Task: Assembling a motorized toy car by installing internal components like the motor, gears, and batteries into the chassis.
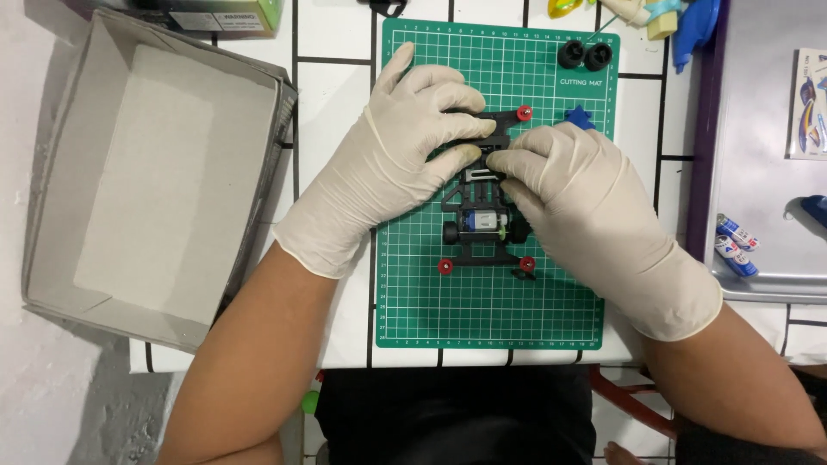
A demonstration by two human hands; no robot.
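Note:
A small black toy car chassis with red rollers at its corners and a small motor in its middle lies on a green cutting mat. My left hand, in a white glove, presses down on the chassis's far end. My right hand, also gloved, grips the chassis from the right, its fingertips meeting the left hand's at the middle. The far part of the chassis is hidden under both hands.
An open grey cardboard box sits to the left. Two small black wheels rest at the mat's far right corner, a blue part beside my right hand. A silver tray with batteries stands at the right.

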